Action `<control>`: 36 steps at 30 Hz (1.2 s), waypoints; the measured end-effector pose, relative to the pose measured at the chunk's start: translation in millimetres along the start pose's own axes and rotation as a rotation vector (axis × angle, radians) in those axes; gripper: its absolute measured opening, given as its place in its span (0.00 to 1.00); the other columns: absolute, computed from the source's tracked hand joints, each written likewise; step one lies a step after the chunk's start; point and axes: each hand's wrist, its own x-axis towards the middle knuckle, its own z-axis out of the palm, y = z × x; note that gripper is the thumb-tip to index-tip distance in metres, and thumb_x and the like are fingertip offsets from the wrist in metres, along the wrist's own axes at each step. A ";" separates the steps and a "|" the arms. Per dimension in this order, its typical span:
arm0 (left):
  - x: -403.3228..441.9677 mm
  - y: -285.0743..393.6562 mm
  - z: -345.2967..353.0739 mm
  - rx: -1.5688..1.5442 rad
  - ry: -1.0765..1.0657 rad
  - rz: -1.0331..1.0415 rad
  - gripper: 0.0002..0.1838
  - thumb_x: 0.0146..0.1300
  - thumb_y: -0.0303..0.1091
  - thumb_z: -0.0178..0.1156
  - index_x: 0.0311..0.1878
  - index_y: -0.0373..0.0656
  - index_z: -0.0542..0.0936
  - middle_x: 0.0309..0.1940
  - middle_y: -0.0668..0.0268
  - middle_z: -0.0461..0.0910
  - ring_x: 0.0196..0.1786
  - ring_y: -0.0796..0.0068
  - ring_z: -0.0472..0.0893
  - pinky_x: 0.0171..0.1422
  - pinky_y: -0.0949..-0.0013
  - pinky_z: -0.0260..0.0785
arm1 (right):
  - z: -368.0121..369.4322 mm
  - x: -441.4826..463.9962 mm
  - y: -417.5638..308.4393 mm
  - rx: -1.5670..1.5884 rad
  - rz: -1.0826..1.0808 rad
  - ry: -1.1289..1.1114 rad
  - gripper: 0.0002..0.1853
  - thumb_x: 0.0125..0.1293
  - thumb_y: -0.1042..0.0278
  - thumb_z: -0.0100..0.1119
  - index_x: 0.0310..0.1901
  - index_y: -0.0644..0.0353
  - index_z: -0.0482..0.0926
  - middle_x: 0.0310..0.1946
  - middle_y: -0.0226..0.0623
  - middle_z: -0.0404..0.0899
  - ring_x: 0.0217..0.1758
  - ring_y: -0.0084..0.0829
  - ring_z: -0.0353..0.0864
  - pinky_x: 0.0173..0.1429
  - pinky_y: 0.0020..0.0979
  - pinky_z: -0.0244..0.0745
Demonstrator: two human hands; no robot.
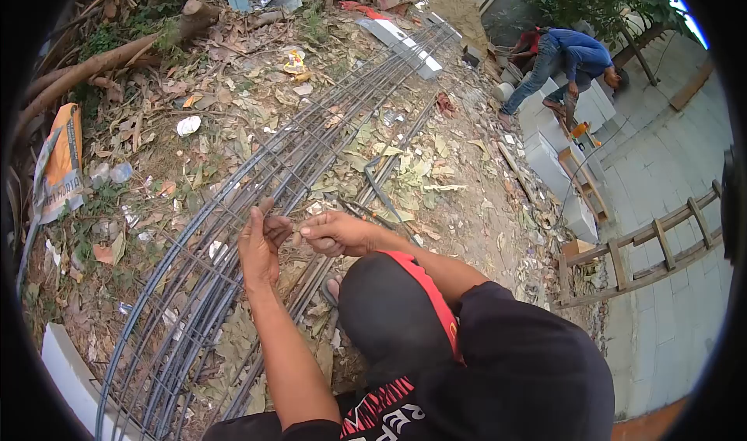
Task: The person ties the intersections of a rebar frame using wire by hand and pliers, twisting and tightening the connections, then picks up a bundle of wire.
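Observation:
My left hand (263, 245) is raised over a long rebar cage (307, 149), its fingers curled and the thumb up. My right hand (336, 233) meets it from the right, thumb and fingers pinched together. The fingertips of both hands nearly touch; whatever they hold between them is too small to make out. Under the hands, the cage's dark steel rods and thin cross ties run from the lower left to the upper right. A dark bent strip (379, 190) lies on the leaves just beyond my right hand.
White blocks (545, 161) stand at the right, where a co-worker (572, 52) in a blue top bends down. A wooden ladder (661, 243) lies on the paving. Another white block (424, 61) supports the cage's far end. An orange-and-white sack (62, 165) lies left among leaves and litter.

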 end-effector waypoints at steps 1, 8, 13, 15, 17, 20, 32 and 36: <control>-2.6 -2.5 3.8 -0.060 -0.024 0.006 0.20 0.79 0.45 0.63 0.58 0.35 0.84 0.34 0.61 0.89 0.39 0.70 0.90 0.48 0.67 0.85 | 8.2 -11.0 3.6 0.042 0.015 0.008 0.16 0.83 0.59 0.55 0.55 0.63 0.85 0.17 0.16 0.58 0.18 0.13 0.53 0.22 0.23 0.50; -16.6 -22.8 27.0 0.540 -0.003 0.080 0.17 0.82 0.37 0.56 0.43 0.32 0.84 0.31 0.56 0.89 0.28 0.71 0.88 0.32 0.71 0.80 | 3.6 -73.3 42.1 -0.540 -0.129 0.409 0.17 0.81 0.54 0.59 0.56 0.59 0.85 0.19 0.28 0.76 0.18 0.24 0.71 0.25 0.31 0.64; -32.2 -20.9 32.0 0.186 0.147 -0.058 0.17 0.82 0.35 0.54 0.41 0.32 0.84 0.31 0.54 0.90 0.27 0.71 0.89 0.31 0.72 0.79 | 51.6 -78.8 10.2 -1.738 -0.167 0.573 0.16 0.79 0.50 0.58 0.51 0.52 0.87 0.29 0.51 0.83 0.31 0.57 0.83 0.36 0.54 0.76; -34.0 -17.6 34.8 0.269 0.141 -0.008 0.17 0.81 0.33 0.55 0.42 0.27 0.84 0.29 0.53 0.88 0.27 0.68 0.88 0.29 0.72 0.78 | 45.0 -77.3 10.7 -1.761 -0.138 0.482 0.18 0.79 0.49 0.57 0.51 0.53 0.87 0.29 0.51 0.83 0.32 0.55 0.84 0.37 0.53 0.76; -37.9 -5.4 33.0 0.281 0.139 -0.027 0.17 0.80 0.34 0.57 0.42 0.28 0.85 0.29 0.54 0.89 0.29 0.68 0.89 0.30 0.71 0.78 | 22.9 -76.8 20.9 -1.662 -0.135 0.421 0.21 0.81 0.48 0.56 0.51 0.58 0.87 0.26 0.46 0.84 0.28 0.45 0.84 0.34 0.43 0.77; -34.2 -6.1 22.0 0.500 -0.044 -0.006 0.16 0.81 0.36 0.56 0.41 0.36 0.86 0.33 0.56 0.91 0.31 0.72 0.88 0.35 0.70 0.79 | 32.2 -80.3 31.0 -0.332 -0.014 0.284 0.21 0.82 0.51 0.57 0.50 0.65 0.84 0.27 0.22 0.78 0.34 0.17 0.81 0.37 0.26 0.75; -34.4 -36.9 -12.5 0.651 0.137 -0.217 0.13 0.72 0.36 0.68 0.44 0.32 0.88 0.29 0.62 0.87 0.26 0.76 0.84 0.32 0.71 0.74 | -13.3 -2.1 89.6 -0.156 -0.084 0.549 0.09 0.73 0.71 0.70 0.48 0.68 0.86 0.39 0.35 0.89 0.37 0.23 0.87 0.42 0.26 0.83; -11.2 -4.6 -39.8 0.915 0.274 -0.096 0.10 0.71 0.35 0.68 0.43 0.35 0.89 0.30 0.63 0.88 0.31 0.76 0.85 0.34 0.68 0.75 | -38.4 47.7 145.3 -0.188 0.009 0.542 0.08 0.71 0.73 0.70 0.46 0.69 0.88 0.34 0.33 0.87 0.35 0.21 0.85 0.39 0.25 0.80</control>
